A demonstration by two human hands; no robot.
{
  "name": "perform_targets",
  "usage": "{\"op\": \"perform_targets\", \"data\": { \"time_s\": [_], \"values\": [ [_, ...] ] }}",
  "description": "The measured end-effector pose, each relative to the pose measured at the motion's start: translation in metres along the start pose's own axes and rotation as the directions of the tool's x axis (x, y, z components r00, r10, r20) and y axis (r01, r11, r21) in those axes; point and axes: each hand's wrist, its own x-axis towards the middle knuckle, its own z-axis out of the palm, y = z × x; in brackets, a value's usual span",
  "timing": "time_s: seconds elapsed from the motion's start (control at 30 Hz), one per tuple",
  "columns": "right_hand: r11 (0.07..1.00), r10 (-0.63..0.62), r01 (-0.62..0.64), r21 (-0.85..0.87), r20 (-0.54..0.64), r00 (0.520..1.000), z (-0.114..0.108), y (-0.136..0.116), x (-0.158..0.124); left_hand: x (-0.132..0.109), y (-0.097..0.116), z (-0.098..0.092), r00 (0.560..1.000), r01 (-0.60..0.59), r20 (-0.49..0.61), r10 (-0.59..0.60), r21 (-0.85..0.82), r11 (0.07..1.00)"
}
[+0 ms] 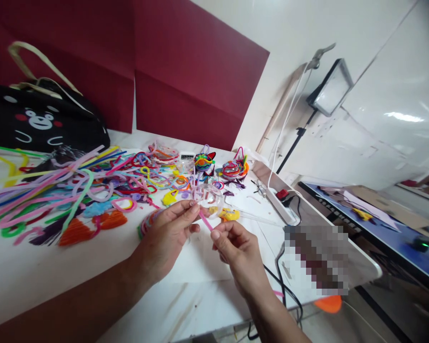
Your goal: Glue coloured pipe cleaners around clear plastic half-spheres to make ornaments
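Note:
A short pink pipe cleaner (206, 222) spans the gap between my two hands over the white table (186, 297). My left hand (173, 228) pinches its upper end between thumb and forefinger. The lower end is gripped by my right hand (236, 245), also in a thumb-and-finger pinch. A clear plastic round piece (214, 195) shows just beyond my fingertips; whether it touches them I cannot tell. Behind my left wrist, a coiled multicoloured piece (147, 224) is partly hidden. A yellow piece (230, 214) lies behind my right hand.
Loose pipe cleaners (57, 190) and orange tassels (76, 232) cover the table's left side. Finished-looking colourful ornaments (203, 162) stand at the back. A black bag (39, 119) sits back left. At right are a power strip (280, 205), cables and a lamp (332, 88).

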Motion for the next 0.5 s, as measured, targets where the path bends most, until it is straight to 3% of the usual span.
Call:
{"op": "perform_targets", "data": {
  "time_s": [0.23, 0.5],
  "values": [
    [0.990, -0.090, 0.081, -0.115, -0.069, 0.994, 0.0006, -0.0014, 0.0048, 0.0004, -0.0001, 0.0006, 1.000, 0.014, 0.002, -0.014, 0.003, 1.000],
    [0.984, -0.111, 0.097, -0.149, -0.091, 0.990, -0.0027, 0.0018, 0.0108, 0.0000, 0.0000, 0.0003, 0.998, 0.050, 0.034, -0.048, -0.040, 0.998]
  ]
}}
